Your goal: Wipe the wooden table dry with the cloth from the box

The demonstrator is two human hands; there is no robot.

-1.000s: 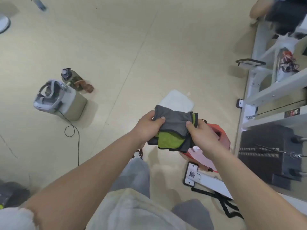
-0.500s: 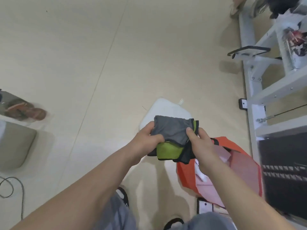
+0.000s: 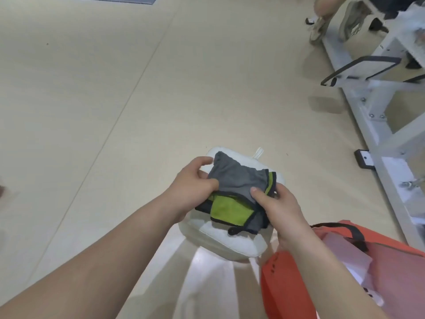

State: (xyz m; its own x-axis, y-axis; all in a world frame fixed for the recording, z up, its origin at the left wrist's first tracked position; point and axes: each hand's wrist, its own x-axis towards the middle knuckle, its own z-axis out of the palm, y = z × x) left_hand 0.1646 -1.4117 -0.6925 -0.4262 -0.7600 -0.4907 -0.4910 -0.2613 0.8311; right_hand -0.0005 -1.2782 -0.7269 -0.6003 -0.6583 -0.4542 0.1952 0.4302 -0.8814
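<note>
Two hands carry the load. The left hand (image 3: 190, 180) pinches the left edge of the folded grey-and-green cloth (image 3: 239, 179), thumb on top; the right hand (image 3: 279, 209) pinches its right edge likewise. The cloth hangs above a white cushion (image 3: 230, 245) on the floor, with the orange box (image 3: 289, 295) at lower right. Recommended: refold into one flat pad, then locate the wooden table, which is out of view.

Soft matt grey and lime-green folded cloth (image 3: 239, 180) between the fingers (image 3: 257, 195), plush white padded cushion (image 3: 232, 244) beneath them, smooth orange fabric box (image 3: 285, 293) beside them, glossy beige floor (image 3: 161, 88), white-painted metal frame (image 3: 377, 132)
</note>
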